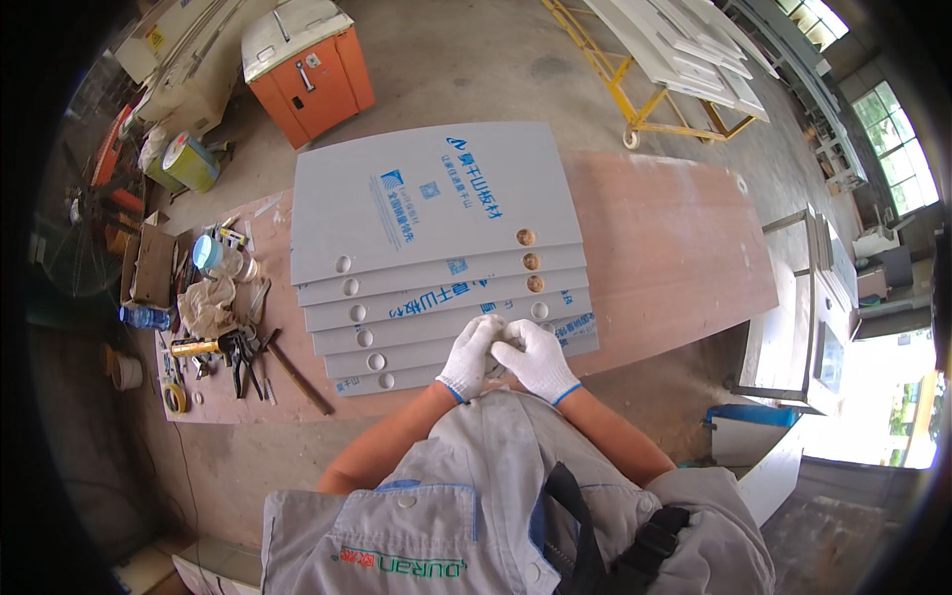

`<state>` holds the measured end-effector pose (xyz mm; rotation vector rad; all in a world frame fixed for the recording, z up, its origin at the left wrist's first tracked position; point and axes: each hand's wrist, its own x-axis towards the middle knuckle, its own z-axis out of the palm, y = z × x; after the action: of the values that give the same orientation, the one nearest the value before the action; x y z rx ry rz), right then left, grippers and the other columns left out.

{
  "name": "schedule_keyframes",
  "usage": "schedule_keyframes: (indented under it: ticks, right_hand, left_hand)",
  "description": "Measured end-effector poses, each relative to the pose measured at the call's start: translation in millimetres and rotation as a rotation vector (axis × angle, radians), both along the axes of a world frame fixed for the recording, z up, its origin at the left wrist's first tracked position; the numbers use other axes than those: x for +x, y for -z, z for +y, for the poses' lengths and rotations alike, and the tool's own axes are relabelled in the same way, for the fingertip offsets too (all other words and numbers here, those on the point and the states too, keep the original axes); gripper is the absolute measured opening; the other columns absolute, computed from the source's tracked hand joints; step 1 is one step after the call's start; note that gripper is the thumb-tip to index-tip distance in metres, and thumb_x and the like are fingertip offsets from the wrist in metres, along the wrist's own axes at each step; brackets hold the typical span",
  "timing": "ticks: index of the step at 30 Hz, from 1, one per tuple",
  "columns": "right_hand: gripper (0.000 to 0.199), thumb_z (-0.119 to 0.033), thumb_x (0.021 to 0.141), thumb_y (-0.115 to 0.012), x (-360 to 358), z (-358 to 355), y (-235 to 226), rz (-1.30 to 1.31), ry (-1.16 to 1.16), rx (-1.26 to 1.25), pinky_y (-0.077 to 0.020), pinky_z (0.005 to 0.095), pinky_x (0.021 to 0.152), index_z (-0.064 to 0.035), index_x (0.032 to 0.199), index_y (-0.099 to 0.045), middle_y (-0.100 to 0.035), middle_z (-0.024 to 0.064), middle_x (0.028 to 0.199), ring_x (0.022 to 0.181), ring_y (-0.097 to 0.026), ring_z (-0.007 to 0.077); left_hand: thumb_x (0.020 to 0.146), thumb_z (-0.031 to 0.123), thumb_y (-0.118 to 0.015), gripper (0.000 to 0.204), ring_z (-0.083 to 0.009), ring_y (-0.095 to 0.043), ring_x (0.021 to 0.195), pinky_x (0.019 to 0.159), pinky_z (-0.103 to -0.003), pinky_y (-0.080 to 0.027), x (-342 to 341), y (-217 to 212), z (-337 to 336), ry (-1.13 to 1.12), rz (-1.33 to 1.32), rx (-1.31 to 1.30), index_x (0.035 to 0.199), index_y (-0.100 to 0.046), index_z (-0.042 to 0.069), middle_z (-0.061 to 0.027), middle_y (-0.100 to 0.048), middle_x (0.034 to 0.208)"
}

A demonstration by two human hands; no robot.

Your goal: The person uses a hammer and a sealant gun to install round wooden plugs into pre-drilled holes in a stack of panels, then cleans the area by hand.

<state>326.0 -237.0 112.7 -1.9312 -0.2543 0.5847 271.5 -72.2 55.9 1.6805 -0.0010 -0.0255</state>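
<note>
My left hand (466, 358) and my right hand (536, 359), both in white knit gloves with blue cuffs, meet close in front of my body. Their fingers are bent and pressed together at the tips; whatever lies between them is too small or hidden to make out. Beneath them is the near edge of several grey panels (446, 218), stacked in overlapping steps and covered in film with blue print. Each panel shows round holes along its near edge: a pale hole (343, 265) at the left, and a brown-bottomed hole (526, 238) at the right.
The stack lies on a reddish-brown board table (674, 248). Left of it are a hammer (300, 377), a caulking gun (213, 347), a clear jar (223, 258), a tape roll (176, 398) and a rag (208, 305). Beyond stand an orange cabinet (317, 84) and a yellow trolley (654, 109) carrying white panels.
</note>
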Motion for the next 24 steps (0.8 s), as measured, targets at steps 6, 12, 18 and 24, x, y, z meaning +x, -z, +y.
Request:
schedule_keyframes:
  ticks: [6, 12, 18, 24]
  right_hand:
    - [0.034, -0.02, 0.092, -0.077, -4, -1, 3, -0.011, -0.057, -0.022, -0.0577, 0.0333, 0.085, 0.0028, 0.115, -0.068, -0.075, 0.0128, 0.101, 0.092, -0.072, 0.0166]
    - [0.033, -0.015, 0.093, -0.075, -4, 2, 2, -0.098, -0.034, 0.012, -0.0588, 0.0353, 0.081, 0.0023, 0.119, -0.066, -0.076, 0.0124, 0.101, 0.09, -0.073, 0.0175]
    - [0.021, -0.013, 0.096, -0.07, 1, 6, 7, -0.446, -0.041, -0.03, -0.0577, 0.0334, 0.07, -0.0012, 0.113, -0.068, -0.075, 0.0078, 0.092, 0.077, -0.072, 0.0155]
    - [0.023, -0.025, 0.094, -0.071, 67, -13, 34, -0.146, 0.368, -0.099, -0.0562, 0.034, 0.064, -0.0033, 0.101, -0.074, -0.076, 0.0109, 0.082, 0.064, -0.071, 0.0185]
  left_hand:
    - [0.113, 0.031, -0.047, 0.033, -0.0231, -0.06, 0.118, 0.101, -0.038, -0.052, 2, 17, -12, -0.197, 0.429, -0.769, 0.136, -0.053, 0.007, -0.0104, -0.059, 0.125]
    - [0.113, 0.03, -0.046, 0.037, -0.0222, -0.06, 0.118, 0.101, -0.037, -0.052, 2, 16, -14, -0.182, 0.244, -0.636, 0.137, -0.053, 0.003, -0.01, -0.06, 0.126]
    - [0.083, 0.042, -0.08, 0.07, -0.0327, -0.063, 0.116, 0.1, -0.043, -0.052, -3, 20, 9, -0.117, -0.04, -0.128, 0.135, -0.055, 0.002, -0.0158, -0.063, 0.125]
    - [0.11, 0.045, -0.045, 0.038, -0.0255, -0.066, 0.099, 0.07, -0.039, -0.053, 6, -13, 10, -0.08, 0.524, -1.332, 0.127, -0.059, 0.015, -0.0089, -0.067, 0.118]
